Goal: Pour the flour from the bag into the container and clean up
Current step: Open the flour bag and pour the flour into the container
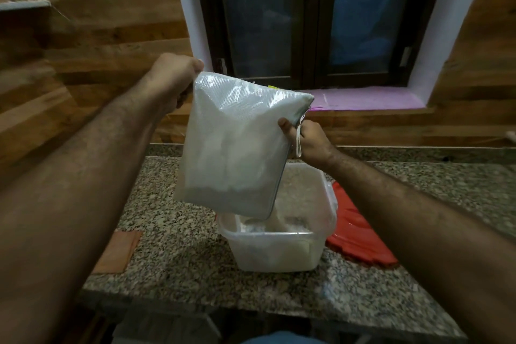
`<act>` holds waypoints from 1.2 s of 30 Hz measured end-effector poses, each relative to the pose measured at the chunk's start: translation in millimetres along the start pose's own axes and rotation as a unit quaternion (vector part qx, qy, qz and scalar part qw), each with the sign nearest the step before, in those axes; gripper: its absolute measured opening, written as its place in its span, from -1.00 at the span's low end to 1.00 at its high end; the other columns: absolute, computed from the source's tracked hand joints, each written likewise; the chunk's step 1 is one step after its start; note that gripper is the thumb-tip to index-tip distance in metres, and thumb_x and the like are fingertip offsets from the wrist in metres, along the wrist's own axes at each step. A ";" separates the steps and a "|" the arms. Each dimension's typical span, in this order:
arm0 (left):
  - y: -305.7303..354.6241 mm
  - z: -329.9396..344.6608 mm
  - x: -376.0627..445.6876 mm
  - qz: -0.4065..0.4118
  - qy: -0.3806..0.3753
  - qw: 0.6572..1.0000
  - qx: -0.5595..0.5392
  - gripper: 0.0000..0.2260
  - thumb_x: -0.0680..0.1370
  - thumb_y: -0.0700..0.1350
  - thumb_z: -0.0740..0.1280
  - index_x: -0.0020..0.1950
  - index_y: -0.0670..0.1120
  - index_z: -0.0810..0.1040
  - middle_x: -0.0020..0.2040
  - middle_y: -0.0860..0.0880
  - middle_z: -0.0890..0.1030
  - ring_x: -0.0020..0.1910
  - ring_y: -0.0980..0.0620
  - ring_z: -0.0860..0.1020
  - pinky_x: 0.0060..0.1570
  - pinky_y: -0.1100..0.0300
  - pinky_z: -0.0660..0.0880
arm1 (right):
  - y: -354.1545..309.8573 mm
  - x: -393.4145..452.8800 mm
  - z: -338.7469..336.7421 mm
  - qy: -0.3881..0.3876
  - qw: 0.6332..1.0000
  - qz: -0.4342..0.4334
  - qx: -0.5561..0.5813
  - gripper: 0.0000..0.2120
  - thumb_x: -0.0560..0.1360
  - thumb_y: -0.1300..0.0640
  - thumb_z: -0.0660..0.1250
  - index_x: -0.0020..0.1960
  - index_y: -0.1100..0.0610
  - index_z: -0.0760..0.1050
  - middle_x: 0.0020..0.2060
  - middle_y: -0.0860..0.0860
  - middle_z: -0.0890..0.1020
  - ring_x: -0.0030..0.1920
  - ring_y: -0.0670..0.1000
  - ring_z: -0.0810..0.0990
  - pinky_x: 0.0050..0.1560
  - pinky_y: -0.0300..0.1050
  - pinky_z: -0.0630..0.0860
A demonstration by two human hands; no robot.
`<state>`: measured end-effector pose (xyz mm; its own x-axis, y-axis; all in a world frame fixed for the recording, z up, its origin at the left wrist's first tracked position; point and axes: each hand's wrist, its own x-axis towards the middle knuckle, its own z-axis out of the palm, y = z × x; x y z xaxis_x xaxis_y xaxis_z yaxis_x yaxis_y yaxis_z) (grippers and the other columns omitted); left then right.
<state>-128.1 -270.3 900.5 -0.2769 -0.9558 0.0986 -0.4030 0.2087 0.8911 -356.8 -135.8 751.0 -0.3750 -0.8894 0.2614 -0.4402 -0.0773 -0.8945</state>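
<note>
**Above the container, bag tipped up in both my hands**

Over the speckled granite worktop (173,254) I hold the flour bag (237,145) up in the air, upended and tilted so that its lower corner dips into the clear plastic container (275,248). My left hand (174,78) is raised high and closed around the bag's upper left corner, fingers pinching the woven plastic. My right hand (308,139) sits lower, on the bag's right edge, thumb pressed on the front and fingers curled behind, clamping the seam; a thin white string (298,142) hangs down beside that hand. White flour (268,227) shows at the bag's lowest corner and lies in the bottom of the container, which stands on the worktop directly below the bag. A red lid (360,234) lies flat on the worktop just to the right of the container, touching or nearly touching its side. To the left, well apart from the container, a brown flat piece (118,251) rests on the worktop. Behind it all are a wood-panelled wall (92,42) and a dark window (312,17) with a pink sill (368,99).
</note>
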 end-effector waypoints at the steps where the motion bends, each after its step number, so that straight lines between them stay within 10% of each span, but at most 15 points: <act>1: 0.3 2.4 -0.4 0.005 -0.003 1.000 0.007 -0.78 0.70 0.04 0.34 0.03 -0.10 0.62 -0.23 -0.01 0.47 -0.35 0.06 0.40 -0.41 0.16 0.33 | 3.0 -2.1 -2.1 -0.002 1.000 0.002 -0.006 -0.48 0.65 -0.26 0.30 0.27 0.17 0.67 0.12 0.01 0.76 0.11 0.00 0.75 0.23 0.07 0.68; 8: 9.4 26.2 -3.9 0.039 0.009 0.998 0.052 -0.78 0.70 0.02 0.36 0.21 -0.11 0.62 -0.13 0.01 0.51 -0.28 0.05 0.49 -0.51 0.33 0.37 | 28.5 -11.6 -12.1 0.012 1.000 0.010 -0.018 -0.59 0.65 -0.16 0.35 0.26 0.14 0.68 0.10 -0.01 0.74 0.00 -0.21 0.69 0.10 -0.19 0.63; 12: 10.3 37.1 -4.1 0.056 0.015 0.995 0.086 -0.79 0.70 0.03 0.36 0.18 -0.10 0.62 -0.03 -0.03 0.56 -0.21 0.02 0.53 -0.39 0.31 0.41 | 45.3 -15.7 -18.0 0.022 0.999 0.045 -0.002 -0.45 0.51 -0.33 0.45 0.15 0.13 0.74 0.07 -0.02 0.79 0.08 -0.06 0.75 0.26 0.09 0.66; 19: 4.2 59.7 0.4 0.071 0.034 0.990 0.119 -0.77 0.68 0.07 0.38 0.20 -0.08 0.62 0.04 -0.05 0.61 -0.08 -0.01 0.62 -0.17 0.23 0.59 | 71.4 -33.2 -41.1 0.019 0.999 0.027 0.019 -0.56 0.44 -0.07 0.62 0.19 0.16 0.68 0.07 0.06 0.79 0.17 0.11 0.75 0.27 0.26 0.64; 24: 5.6 71.1 3.8 0.097 0.024 0.977 0.190 -0.74 0.70 0.09 0.32 0.19 -0.08 0.62 -0.07 -0.01 0.56 -0.16 0.00 0.56 -0.26 0.25 0.50 | 59.1 -37.4 -74.3 -0.037 0.999 -0.006 0.033 -0.18 0.24 -0.12 0.57 0.38 0.25 0.47 0.13 0.06 0.65 0.06 -0.18 0.69 0.02 -0.18 0.66; 36: 16.1 98.6 -4.1 0.112 -0.001 0.962 0.249 -0.69 0.66 0.14 0.33 0.05 -0.09 0.65 -0.16 -0.02 0.58 -0.15 0.01 0.59 -0.15 0.10 0.60 | -29.4 -0.7 -16.2 0.004 0.977 -0.115 -0.181 -0.60 0.47 -0.33 0.50 0.07 -0.03 0.64 -0.13 -0.17 0.67 -0.12 -0.16 0.63 -0.17 -0.21 0.55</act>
<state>-219.5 -242.6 870.7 -0.4069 -0.8754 0.2612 -0.7007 0.4825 0.5256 -356.9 -125.6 783.0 -0.2376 -0.8638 0.4444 -0.7730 -0.1089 -0.6250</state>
